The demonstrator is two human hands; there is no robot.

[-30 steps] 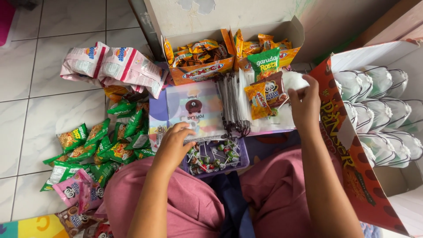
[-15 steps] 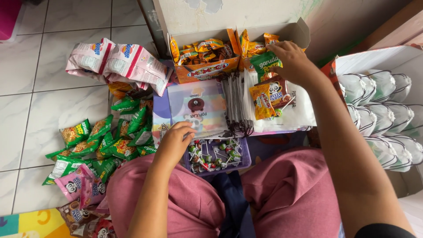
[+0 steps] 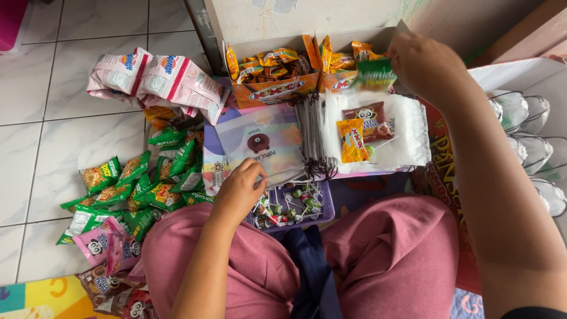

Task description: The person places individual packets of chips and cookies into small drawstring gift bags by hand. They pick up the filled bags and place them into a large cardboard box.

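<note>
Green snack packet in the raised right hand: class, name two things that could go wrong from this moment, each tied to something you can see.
1. The right hand pinches the green snack packet only at its top edge, so it might slip and fall onto the stack of clear bags.
2. The left hand reaches into the small purple tray of lollipops balanced by the lap; a nudge could tip it.

The right hand (image 3: 422, 62) holds a green snack packet (image 3: 373, 73) over the far boxes; the left hand (image 3: 239, 192) touches the near lollipop tray (image 3: 322, 208).
</note>
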